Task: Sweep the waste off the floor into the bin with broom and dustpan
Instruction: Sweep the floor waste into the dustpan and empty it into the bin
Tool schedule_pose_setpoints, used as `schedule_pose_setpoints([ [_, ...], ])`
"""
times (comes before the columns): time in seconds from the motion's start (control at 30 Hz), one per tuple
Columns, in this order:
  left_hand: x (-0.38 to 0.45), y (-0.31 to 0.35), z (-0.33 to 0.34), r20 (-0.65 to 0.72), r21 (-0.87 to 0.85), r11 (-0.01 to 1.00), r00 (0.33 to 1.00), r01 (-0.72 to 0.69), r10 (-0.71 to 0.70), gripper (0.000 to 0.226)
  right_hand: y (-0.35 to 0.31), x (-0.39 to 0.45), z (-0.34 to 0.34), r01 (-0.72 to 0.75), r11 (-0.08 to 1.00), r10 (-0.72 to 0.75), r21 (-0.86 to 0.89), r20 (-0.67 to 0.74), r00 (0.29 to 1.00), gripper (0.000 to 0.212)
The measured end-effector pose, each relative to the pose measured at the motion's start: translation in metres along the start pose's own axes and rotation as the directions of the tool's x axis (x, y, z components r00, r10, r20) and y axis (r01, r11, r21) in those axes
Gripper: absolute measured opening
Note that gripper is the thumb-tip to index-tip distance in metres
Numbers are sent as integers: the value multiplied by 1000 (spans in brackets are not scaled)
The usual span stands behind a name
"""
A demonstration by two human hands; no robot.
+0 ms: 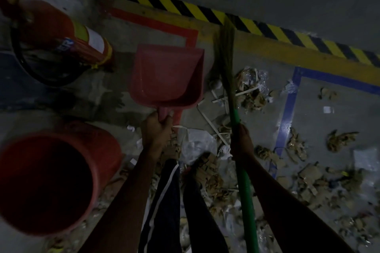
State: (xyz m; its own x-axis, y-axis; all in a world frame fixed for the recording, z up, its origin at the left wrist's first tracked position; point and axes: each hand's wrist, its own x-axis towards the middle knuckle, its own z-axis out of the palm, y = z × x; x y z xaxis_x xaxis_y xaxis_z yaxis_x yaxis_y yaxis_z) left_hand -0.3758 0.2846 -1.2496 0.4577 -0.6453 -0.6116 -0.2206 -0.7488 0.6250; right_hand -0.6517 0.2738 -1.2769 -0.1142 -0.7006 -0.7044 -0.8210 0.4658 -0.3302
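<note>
Gripping dustpan (167, 76) handle w/ left hand (157, 129), right hand (242, 141) round broom (236, 121), bin (51, 181) blurred, dim.

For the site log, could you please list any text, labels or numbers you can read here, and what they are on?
No text can be read.
Fire extinguisher: its white and blue label is too blurred to read.
Hazard stripe: yellow and black bars only, no words.
Dustpan, bin: no visible marking.
</note>
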Motion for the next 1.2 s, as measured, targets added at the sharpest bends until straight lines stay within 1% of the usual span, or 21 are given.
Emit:
schedule_pose_setpoints([
  [0.07, 1, -13, 5, 50, -63, 995, 996, 82, -79, 41, 6, -2, -2, 28, 1000, -28, 2, -15, 999, 46],
  [0.13, -12, 3, 3, 113, -196, 961, 978, 193, -174, 39, 10, -3, -2, 56, 998, -56, -14, -6, 998, 50],
  [0.2, -20, 12, 5, 200, -317, 907, 955, 276, -220, 31, 10, -3, -1, 65, 998, -65, 2, 12, 998, 52],
  [0.23, -21, 12, 5, 219, -344, 893, 949, 291, -225, 28, 9, -3, 0, 59, 998, -59, 16, 18, 998, 53],
  [0.3, -23, 10, 5, 205, -362, 884, 951, 295, -233, 25, 7, -4, 4, 56, 998, -57, 40, 25, 998, 58],
  [0.37, -26, 11, 3, 182, -366, 876, 947, 314, -263, 18, 1, -11, 11, 88, 995, -88, 37, -7, 996, 56],
  [0.43, -30, 14, -1, 178, -398, 852, 940, 340, -291, 21, -6, -20, 18, 150, 988, -147, 47, -60, 987, 54],
  [0.53, -35, 18, -8, 184, -444, 805, 920, 392, -347, 36, -12, -34, 32, 258, 965, -252, 54, -98, 963, 58],
  [0.6, -37, 16, -14, 179, -440, 803, 915, 403, -362, 41, -14, -39, 40, 303, 953, -301, 19, -68, 951, 58],
  [0.67, -38, 11, -20, 174, -447, 810, 925, 379, -337, 37, -16, -41, 46, 329, 944, -330, -24, -41, 943, 58],
  [0.73, -34, 0, -25, 184, -462, 817, 939, 345, -292, 37, -10, -37, 49, 310, 949, -312, -62, -15, 950, 58],
  [0.83, -28, -16, -35, 224, -461, 814, 934, 354, -279, 26, 15, -26, 54, 155, 982, -152, -112, 31, 988, 58],
  [0.9, -26, -23, -40, 233, -443, 807, 920, 390, -316, 29, 30, -24, 51, 49, 994, -50, -101, -1, 999, 58],
  [0.93, -22, -27, -45, 228, -438, 800, 911, 410, -343, 33, 34, -24, 54, 31, 993, -35, -115, -38, 999, 61],
  [0.97, -17, -32, -49, 232, -438, 787, 900, 435, -368, 37, 34, -27, 58, 24, 989, -35, -143, -70, 997, 64],
  [1.03, -8, -38, -60, 256, -464, 732, 867, 499, -428, 37, 27, -35, 66, 33, 980, -58, -197, -120, 991, 69],
  [1.1, -1, -45, -74, 265, -511, 686, 854, 518, -448, 33, 12, -44, 79, 97, 972, -128, -212, -142, 982, 68],
  [1.13, 2, -49, -83, 251, -520, 686, 859, 509, -447, 32, 4, -46, 89, 141, 969, -173, -204, -149, 974, 67],
  [1.2, 8, -57, -102, 193, -489, 733, 878, 473, -439, 34, -19, -51, 110, 189, 970, -215, -156, -176, 961, 61],
])
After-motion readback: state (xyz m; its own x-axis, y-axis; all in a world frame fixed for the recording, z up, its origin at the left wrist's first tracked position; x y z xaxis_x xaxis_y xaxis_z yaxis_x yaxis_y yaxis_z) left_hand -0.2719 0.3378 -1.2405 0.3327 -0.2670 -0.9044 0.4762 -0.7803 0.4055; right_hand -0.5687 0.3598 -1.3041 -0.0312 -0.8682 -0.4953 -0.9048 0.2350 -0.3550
